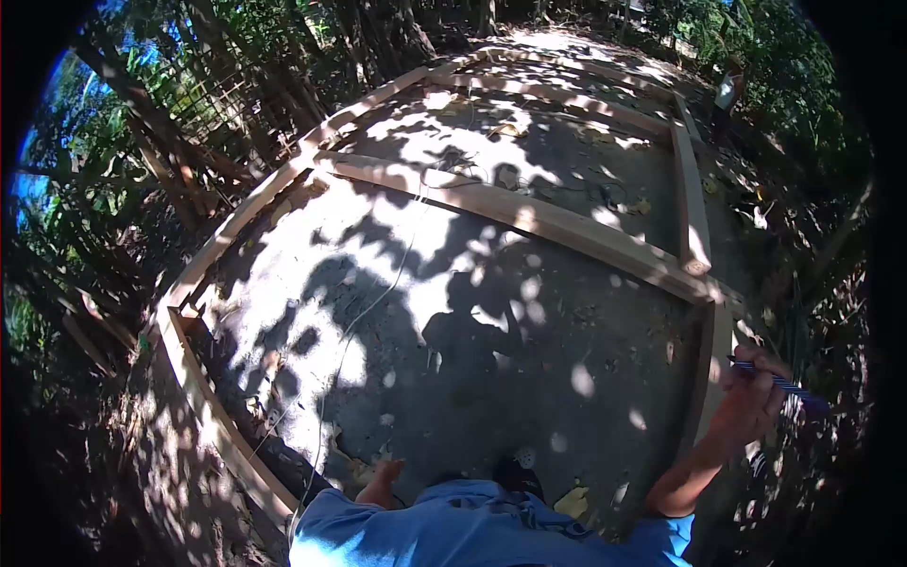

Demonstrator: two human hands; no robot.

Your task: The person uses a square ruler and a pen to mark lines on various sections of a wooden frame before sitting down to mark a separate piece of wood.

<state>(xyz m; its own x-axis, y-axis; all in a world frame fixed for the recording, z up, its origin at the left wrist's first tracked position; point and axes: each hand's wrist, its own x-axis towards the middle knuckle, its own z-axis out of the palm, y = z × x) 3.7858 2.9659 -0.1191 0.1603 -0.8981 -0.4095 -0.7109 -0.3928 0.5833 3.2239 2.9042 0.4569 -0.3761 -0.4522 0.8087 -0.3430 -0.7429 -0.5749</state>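
My right hand (755,395) is raised at the right side of the view, its fingers closed around a thin dark pen-like tool (789,385) with pale stripes. Just left of that hand runs a wooden beam (715,364) of a large frame on the ground. My left hand (385,471) shows only in small part at the bottom, beside the blue shirt, and its fingers are too hidden to make out. A thin pale cord (351,326) crosses the ground in front of me.
A long crossbeam (491,201) spans the frame ahead. Further beams (557,94) lie behind it. The left side beam (222,422) curves past me. Trees (156,123) and brush line both sides. Dry leaves (572,503) lie about. A partly hidden person (726,93) is at the far right.
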